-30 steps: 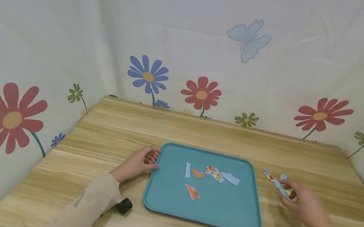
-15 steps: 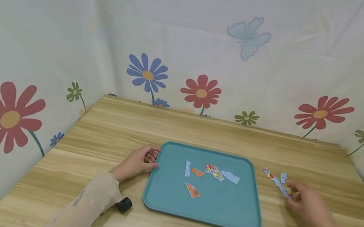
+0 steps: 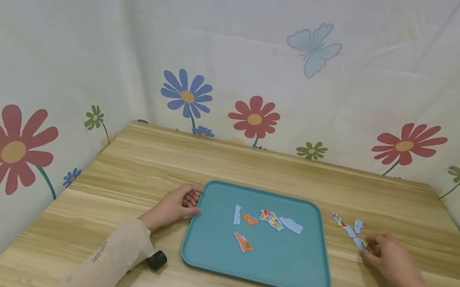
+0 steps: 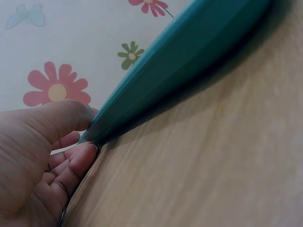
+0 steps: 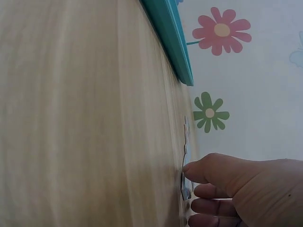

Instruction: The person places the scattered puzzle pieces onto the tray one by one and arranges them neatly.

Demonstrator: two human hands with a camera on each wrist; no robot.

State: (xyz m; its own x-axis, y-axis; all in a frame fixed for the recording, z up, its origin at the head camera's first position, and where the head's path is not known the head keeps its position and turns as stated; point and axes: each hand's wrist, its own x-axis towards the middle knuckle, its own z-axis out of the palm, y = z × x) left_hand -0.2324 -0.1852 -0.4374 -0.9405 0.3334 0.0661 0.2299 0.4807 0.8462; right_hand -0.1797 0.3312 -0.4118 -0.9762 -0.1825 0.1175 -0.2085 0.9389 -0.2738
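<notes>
A teal tray (image 3: 255, 264) lies on the wooden table. My left hand (image 3: 174, 205) holds its left rim; the left wrist view shows the thumb above the rim and curled fingers at its underside. Flat, irregular puzzle pieces rest on the tray: a narrow blue strip (image 3: 237, 215), an orange piece (image 3: 250, 219), a multicoloured piece (image 3: 271, 219), a pale blue piece (image 3: 291, 225) and a lower orange one (image 3: 243, 243). Right of the tray, my right hand (image 3: 393, 262) pinches a puzzle piece (image 3: 361, 244) at the lower end of a joined row. My fingers partly cover it.
The row's upper piece (image 3: 338, 220) has a red and white pattern. A small blue piece (image 3: 359, 226) lies apart, just beyond the right fingers. A pale curtain (image 3: 227, 51) with printed flowers stands behind and beside the table (image 3: 191, 157).
My right hand has drawn slightly right and down from the small blue piece, uncovering it, and now sits at the row's lower end. The left hand and tray stay put.
</notes>
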